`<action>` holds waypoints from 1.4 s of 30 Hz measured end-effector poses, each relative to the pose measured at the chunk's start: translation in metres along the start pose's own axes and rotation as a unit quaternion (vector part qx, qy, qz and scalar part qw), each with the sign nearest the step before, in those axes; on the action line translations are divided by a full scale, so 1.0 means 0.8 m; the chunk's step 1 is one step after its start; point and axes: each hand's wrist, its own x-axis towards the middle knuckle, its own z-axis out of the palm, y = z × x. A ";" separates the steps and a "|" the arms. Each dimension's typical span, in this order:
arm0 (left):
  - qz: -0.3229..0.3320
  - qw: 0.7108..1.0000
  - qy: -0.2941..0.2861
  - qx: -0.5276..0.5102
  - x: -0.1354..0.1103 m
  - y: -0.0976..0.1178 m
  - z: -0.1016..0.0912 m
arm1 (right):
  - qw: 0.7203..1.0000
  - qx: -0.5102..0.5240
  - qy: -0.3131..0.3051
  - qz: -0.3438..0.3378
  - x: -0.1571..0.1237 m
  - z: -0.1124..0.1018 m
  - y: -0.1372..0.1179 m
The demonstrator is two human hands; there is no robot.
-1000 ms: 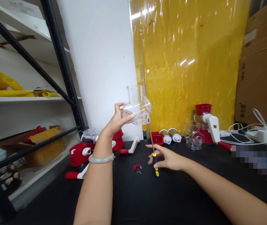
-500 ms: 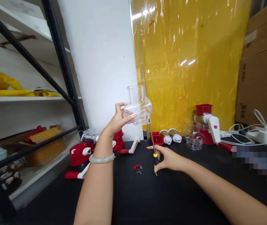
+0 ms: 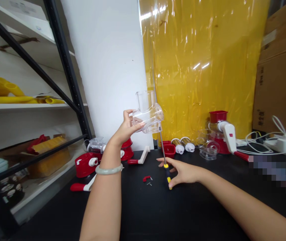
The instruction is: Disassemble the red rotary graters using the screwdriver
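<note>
My left hand (image 3: 129,129) holds up a clear plastic grater housing (image 3: 146,115), its square chute pointing upward. A screwdriver (image 3: 167,172) with a yellow-and-black handle stands nearly upright, its tip at the housing's lower right edge. My right hand (image 3: 183,170) has its thumb against the handle's lower end and its fingers reaching behind it; their exact contact is partly hidden. On the table below lie a small red plastic piece (image 3: 146,178) and a few small screws (image 3: 149,183).
Left of centre are a red grater base (image 3: 86,164) and a crank handle (image 3: 140,158). Grater drums (image 3: 183,145) and a red box-shaped part (image 3: 168,150) lie at the back. An assembled drum grater (image 3: 219,132) stands right, near white cables (image 3: 253,144). Black shelving (image 3: 66,57) borders the left.
My right hand has shifted its grip on the screwdriver: the fingers have opened somewhat and the handle has turned, showing more yellow. The left hand and the clear housing stay nearly still.
</note>
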 end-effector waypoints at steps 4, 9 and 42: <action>-0.002 1.000 -0.002 -0.001 0.000 0.001 0.001 | 0.999 0.043 -0.031 -0.007 0.000 0.002 0.000; 0.002 1.000 0.003 0.006 0.001 0.000 0.001 | 0.999 -0.029 0.045 0.011 0.006 0.009 0.010; -0.236 0.858 0.085 -0.448 -0.084 -0.017 0.025 | 0.915 -0.337 0.116 0.190 -0.008 -0.046 0.028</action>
